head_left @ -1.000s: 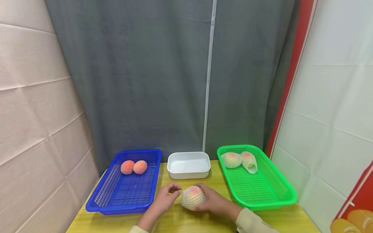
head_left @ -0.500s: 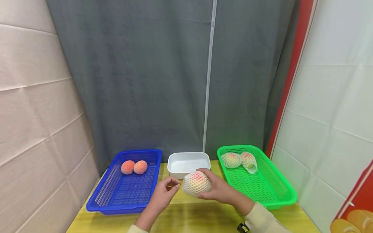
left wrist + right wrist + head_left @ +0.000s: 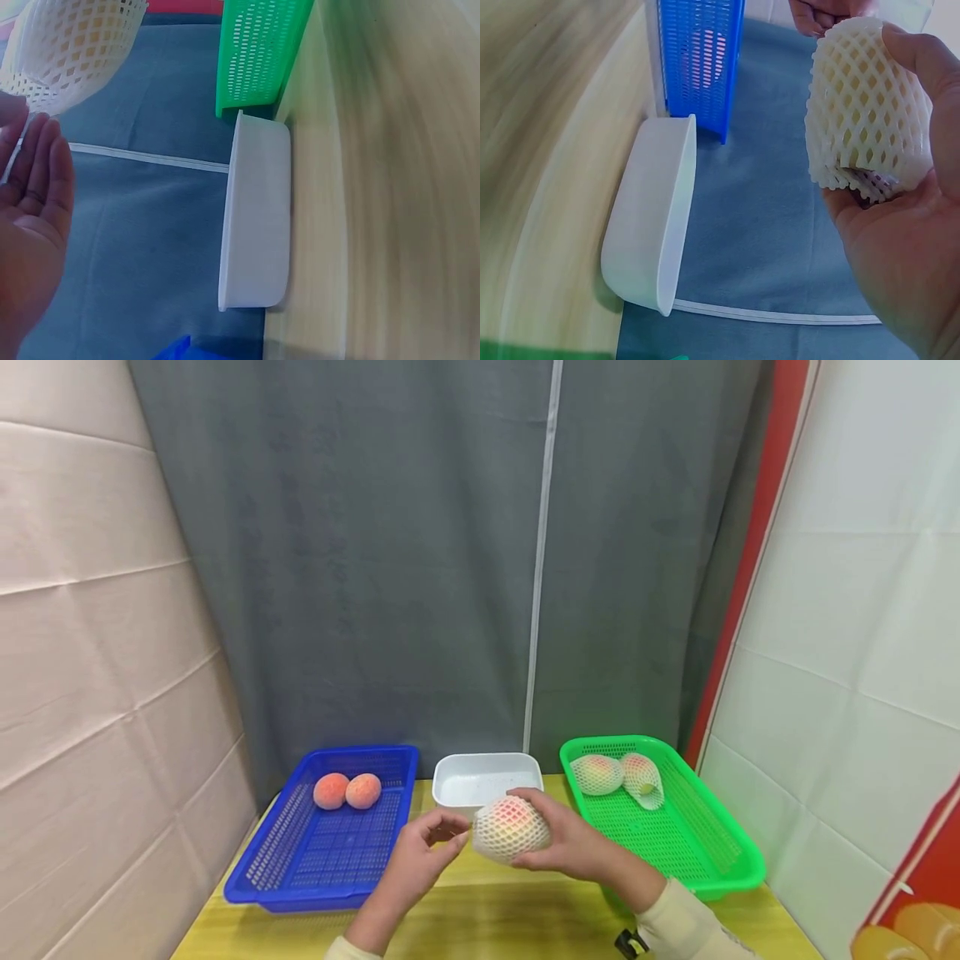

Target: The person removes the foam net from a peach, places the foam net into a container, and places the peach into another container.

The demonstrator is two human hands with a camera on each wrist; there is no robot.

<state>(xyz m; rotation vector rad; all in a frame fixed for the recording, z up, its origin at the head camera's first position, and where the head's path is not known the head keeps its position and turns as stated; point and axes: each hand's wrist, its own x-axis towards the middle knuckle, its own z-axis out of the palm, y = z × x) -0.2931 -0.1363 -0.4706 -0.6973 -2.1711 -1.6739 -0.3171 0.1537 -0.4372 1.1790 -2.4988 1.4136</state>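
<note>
A peach in a white foam net is held up above the table by my right hand, whose thumb and fingers grip it from the right. In the right wrist view the foam net covers the fruit, with an opening at its lower end. My left hand is just left of the net, fingers loosely bent, fingertips at its edge. In the left wrist view those fingers look fairly straight beneath the net; whether they touch it is hard to tell.
On the left, a blue basket holds two bare peaches. A white tray stands at the back middle. On the right, a green basket contains two netted peaches. A grey curtain hangs behind the table.
My right hand has lifted the netted peach up and slightly right. My left hand has risen a little alongside, and its fingers are now nearer the net than half a second ago.
</note>
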